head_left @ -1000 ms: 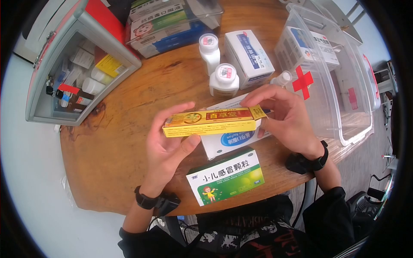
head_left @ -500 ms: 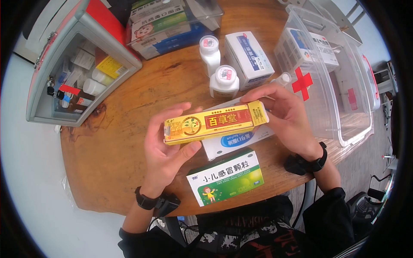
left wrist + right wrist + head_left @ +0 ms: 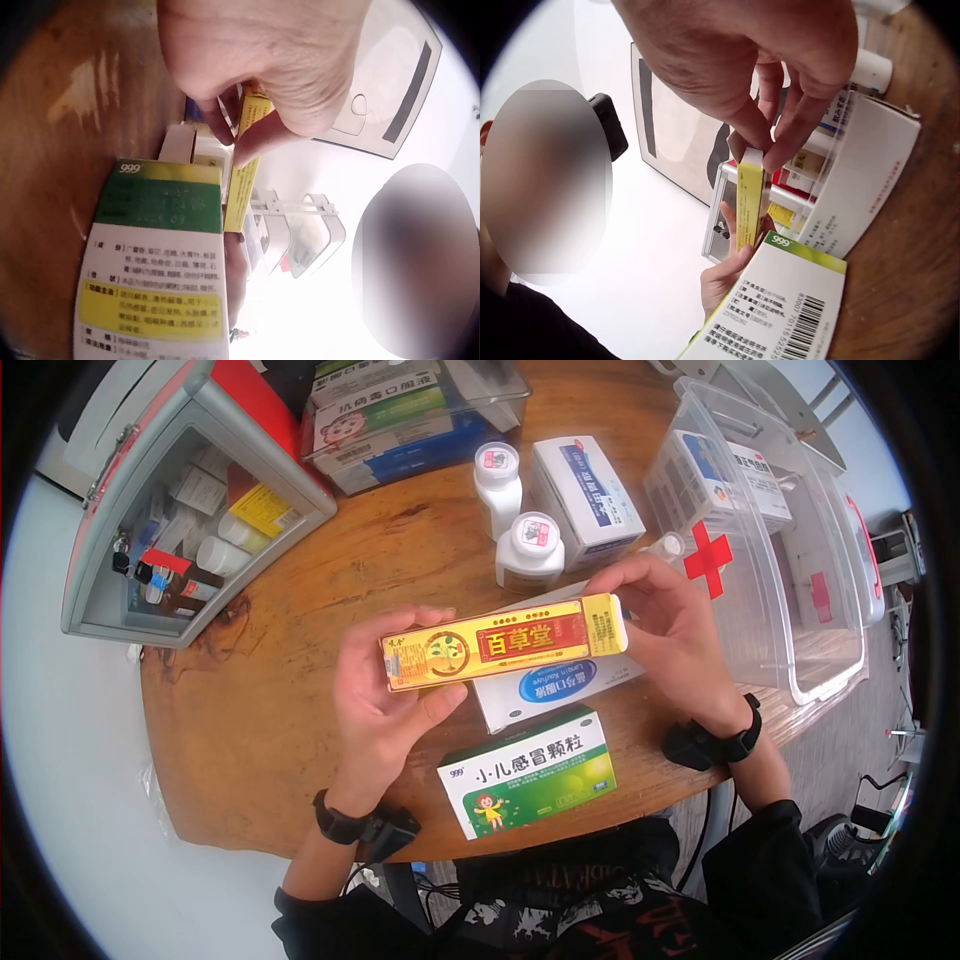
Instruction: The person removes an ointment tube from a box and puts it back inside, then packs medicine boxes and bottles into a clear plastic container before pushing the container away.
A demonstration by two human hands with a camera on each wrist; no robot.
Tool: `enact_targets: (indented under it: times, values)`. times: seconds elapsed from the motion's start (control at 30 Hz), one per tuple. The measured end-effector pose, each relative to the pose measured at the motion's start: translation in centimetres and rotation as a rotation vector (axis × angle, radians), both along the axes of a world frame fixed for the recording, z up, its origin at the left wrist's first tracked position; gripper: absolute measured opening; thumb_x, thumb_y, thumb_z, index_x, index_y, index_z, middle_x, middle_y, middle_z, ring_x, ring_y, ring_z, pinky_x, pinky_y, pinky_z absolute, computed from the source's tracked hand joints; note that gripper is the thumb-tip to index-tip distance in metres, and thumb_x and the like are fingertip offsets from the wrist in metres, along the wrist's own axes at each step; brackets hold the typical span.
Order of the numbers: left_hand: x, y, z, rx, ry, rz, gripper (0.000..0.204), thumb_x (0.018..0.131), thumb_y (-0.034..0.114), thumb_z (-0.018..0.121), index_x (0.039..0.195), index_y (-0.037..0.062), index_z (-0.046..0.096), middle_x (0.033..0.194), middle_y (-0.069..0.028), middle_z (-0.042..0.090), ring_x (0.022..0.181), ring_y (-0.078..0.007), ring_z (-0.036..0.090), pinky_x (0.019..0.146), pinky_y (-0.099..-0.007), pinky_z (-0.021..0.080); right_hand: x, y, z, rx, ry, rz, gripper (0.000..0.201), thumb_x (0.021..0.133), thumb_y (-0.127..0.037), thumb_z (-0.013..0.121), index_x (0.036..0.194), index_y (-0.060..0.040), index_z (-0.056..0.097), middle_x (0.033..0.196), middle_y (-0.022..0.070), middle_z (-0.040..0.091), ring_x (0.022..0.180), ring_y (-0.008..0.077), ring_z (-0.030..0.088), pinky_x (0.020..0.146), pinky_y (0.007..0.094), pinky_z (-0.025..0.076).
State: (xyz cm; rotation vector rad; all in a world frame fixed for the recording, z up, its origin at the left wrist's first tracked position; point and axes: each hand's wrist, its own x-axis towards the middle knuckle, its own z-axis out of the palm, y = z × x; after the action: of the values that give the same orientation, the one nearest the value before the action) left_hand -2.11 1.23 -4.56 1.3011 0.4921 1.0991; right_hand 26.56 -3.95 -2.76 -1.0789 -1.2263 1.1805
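Both hands hold a long yellow medicine box (image 3: 520, 643) with a red label, its printed front turned up toward the head camera. My left hand (image 3: 385, 680) grips the box's left end, thumb along the lower edge and fingers behind. At the other end, my right hand (image 3: 675, 630) pinches it between thumb and fingers. Below the yellow box lies a white box with a blue oval (image 3: 557, 682), partly covered by it. Nearer the body stands a green and white 999 box (image 3: 530, 772), which also looms large in the left wrist view.
Two white bottles (image 3: 530, 550) and a white and blue box (image 3: 588, 500) stand farther back. On the right is a clear bin (image 3: 740, 620) with a red cross. A glass-fronted cabinet (image 3: 150, 595) and a clear tub of boxes (image 3: 400, 445) stand at the left and back.
The yellow box has been rolled so that its broad labelled face shows instead of its narrow side. Both hands keep hold of its ends; the head view has shifted slightly.
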Motion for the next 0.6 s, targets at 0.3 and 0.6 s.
enact_targets:
  times: [0.3,0.6]
  values:
    - [-0.4,0.2,0.2,-0.118,0.045,0.076,0.074,0.078,-0.019,0.076,0.141,0.0063,0.049,0.124,-0.0089,0.059,0.136,-0.0294,0.055,0.114,-0.0424,0.048,-0.2,-0.4,1.1,-0.119,-0.026,0.005,0.027,0.094,0.005,0.074,0.119,0.0014,0.063,0.113,0.0068,0.069,0.103,0.0101,0.067,0.088,0.0248,0.057]
    - [-0.2,-0.2,0.6,-0.179,0.063,0.084,0.074,0.076,-0.02,0.071,0.14,0.0102,0.049,0.123,-0.0058,0.055,0.138,-0.0274,0.051,0.115,-0.04,0.046,-0.6,-0.7,1.8,-0.189,0.022,-0.018,0.032,0.093,0.008,0.072,0.124,0.0058,0.064,0.105,0.0164,0.077,0.086,0.0147,0.076,0.07,0.025,0.064]
